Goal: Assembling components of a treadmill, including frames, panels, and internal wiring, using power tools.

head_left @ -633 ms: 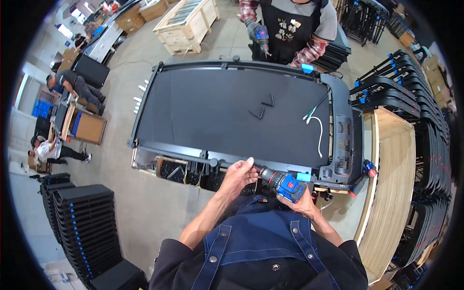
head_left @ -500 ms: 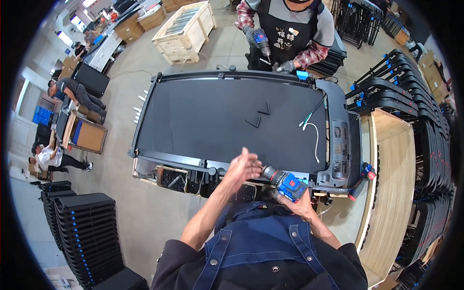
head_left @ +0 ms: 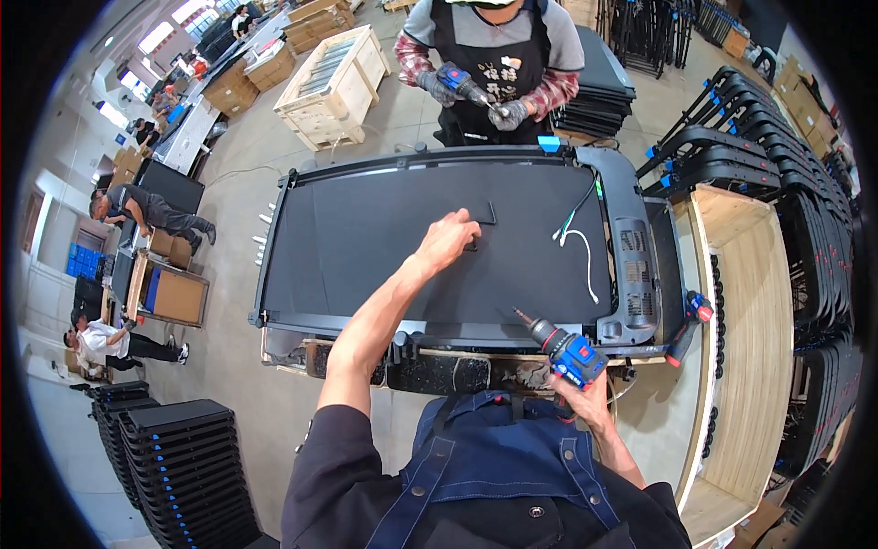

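A treadmill deck with a black belt (head_left: 384,238) lies in front of me. My left hand (head_left: 448,240) is stretched over the belt, its fingers curled down onto a small black hex key (head_left: 473,245) that they mostly hide. Just beyond the fingertips rests another L-shaped hex key (head_left: 492,216). In my right hand (head_left: 583,395) is a blue and black cordless drill (head_left: 574,357), its bit pointing up and left over the near rail. Loose white and green wires (head_left: 576,240) trail on the belt at the right, beside the grey motor cover (head_left: 631,247).
Across the deck, a gloved co-worker (head_left: 498,73) holds another drill (head_left: 462,82). A red and blue power tool (head_left: 698,311) sits off the deck's right end, by a long wooden crate (head_left: 741,366). Stacked black frames (head_left: 183,457) stand at lower left, a slatted crate (head_left: 334,87) behind.
My left hand has moved from the drill's bit out to the hex keys on the belt. The drill in my right hand has shifted slightly right and down. The co-worker's hands have come together at the drill tip.
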A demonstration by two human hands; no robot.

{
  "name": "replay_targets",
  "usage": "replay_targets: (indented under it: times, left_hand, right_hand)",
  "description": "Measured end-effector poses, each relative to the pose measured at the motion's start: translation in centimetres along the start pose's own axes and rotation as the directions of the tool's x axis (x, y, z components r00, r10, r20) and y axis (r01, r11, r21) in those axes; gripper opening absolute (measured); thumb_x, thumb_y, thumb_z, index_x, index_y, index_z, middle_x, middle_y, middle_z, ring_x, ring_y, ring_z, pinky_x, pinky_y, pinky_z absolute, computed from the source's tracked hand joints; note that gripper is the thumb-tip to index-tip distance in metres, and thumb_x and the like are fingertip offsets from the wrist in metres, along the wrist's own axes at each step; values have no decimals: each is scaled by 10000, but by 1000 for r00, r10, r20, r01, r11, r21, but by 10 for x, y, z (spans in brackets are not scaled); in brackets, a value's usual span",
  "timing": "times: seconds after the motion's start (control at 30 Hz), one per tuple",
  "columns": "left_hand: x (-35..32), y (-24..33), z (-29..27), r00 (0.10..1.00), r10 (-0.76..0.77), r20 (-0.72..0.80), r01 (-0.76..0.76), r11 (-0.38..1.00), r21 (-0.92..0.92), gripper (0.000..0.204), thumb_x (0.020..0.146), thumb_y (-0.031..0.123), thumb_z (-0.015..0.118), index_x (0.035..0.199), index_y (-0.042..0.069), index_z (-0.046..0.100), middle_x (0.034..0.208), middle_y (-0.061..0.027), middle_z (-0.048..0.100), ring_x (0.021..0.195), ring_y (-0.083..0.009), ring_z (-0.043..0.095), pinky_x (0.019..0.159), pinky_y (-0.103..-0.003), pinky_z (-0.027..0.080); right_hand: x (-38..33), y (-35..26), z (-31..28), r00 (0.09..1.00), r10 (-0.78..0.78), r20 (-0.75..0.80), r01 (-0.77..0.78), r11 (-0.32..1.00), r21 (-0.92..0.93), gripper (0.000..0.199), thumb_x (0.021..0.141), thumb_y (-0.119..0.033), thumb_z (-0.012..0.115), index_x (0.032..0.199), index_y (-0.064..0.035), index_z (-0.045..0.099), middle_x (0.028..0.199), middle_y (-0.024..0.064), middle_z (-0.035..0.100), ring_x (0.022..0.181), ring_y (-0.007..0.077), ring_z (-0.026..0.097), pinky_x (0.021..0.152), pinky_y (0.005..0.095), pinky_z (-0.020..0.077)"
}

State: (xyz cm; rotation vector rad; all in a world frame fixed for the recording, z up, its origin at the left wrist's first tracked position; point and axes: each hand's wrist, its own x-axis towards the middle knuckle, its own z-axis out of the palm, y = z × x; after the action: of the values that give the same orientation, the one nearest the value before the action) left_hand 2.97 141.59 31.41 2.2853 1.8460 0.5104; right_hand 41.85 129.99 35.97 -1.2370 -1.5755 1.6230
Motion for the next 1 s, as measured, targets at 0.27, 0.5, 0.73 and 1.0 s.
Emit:
replay_targets:
  times: [0.27, 0.5, 0.73, 1.0]
  left_hand:
    - [-52, 81, -3, 934, -349, 81, 331, 752, -570, 229, 861, 206, 750, 964, 5, 714, 878, -145, 747, 821, -226, 720, 763, -361, 557]
    - [-93, 161, 44, 819, -553, 154, 567, 739, -363, 275, 815, 276, 770, 910, 19, 744, 820, -158, 747, 794, -315, 730, 745, -424, 547]
    - [-95, 180, 68, 870, -474, -136, 413, 851, -324, 162, 820, 158, 762, 841, 22, 677, 814, -132, 697, 763, -330, 688, 672, -440, 518]
    - [-71, 159, 67, 952, 172, -252, -178, 984, -1, 178, 766, 72, 749, 842, 65, 589, 818, -78, 542, 802, -261, 587, 702, -383, 484]
  right_hand:
    - [-12, 39, -32, 995, 76, -59, -67, 989, 133, 468, 794, 49, 724, 1246, 13, 606, 1042, 136, 744, 858, 195, 731, 752, 346, 626]
    - [-19, 32, -39, 985, 146, -88, -115, 950, 291, 480, 819, 29, 771, 1259, 7, 579, 1061, 133, 735, 859, 175, 721, 750, 332, 624]
    - [-23, 43, -51, 985, 165, -51, -147, 956, 254, 477, 832, 33, 762, 1269, 12, 570, 1066, 138, 730, 965, 211, 722, 773, 348, 633]
    - [-22, 41, -64, 989, 134, -60, -117, 967, 225, 429, 779, 18, 760, 1192, -9, 647, 1002, 75, 738, 926, 140, 713, 775, 310, 604]
